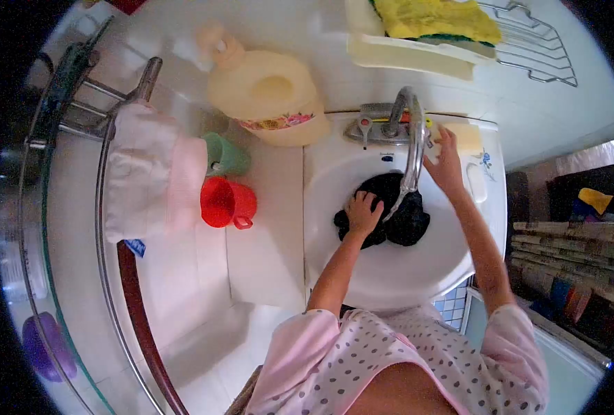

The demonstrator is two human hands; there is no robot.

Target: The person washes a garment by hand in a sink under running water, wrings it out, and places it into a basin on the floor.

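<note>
Black cloth (409,223) lay partly hidden under our spread left hand (365,213); whether our right hand (448,162) gripped the tap (413,149), we couldn't tell.

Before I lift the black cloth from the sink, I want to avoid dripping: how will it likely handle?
The black cloth will probably sag, as it lies crumpled under the left hand. It's likely heavy for its size, since water from the faucet runs onto it. It may slide easily, resting on the smooth-looking sink.

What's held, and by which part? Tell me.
The left hand rests on the black cloth; whether it grips cannot be told. The right hand, beside the tap, shows no clear hold.
</note>
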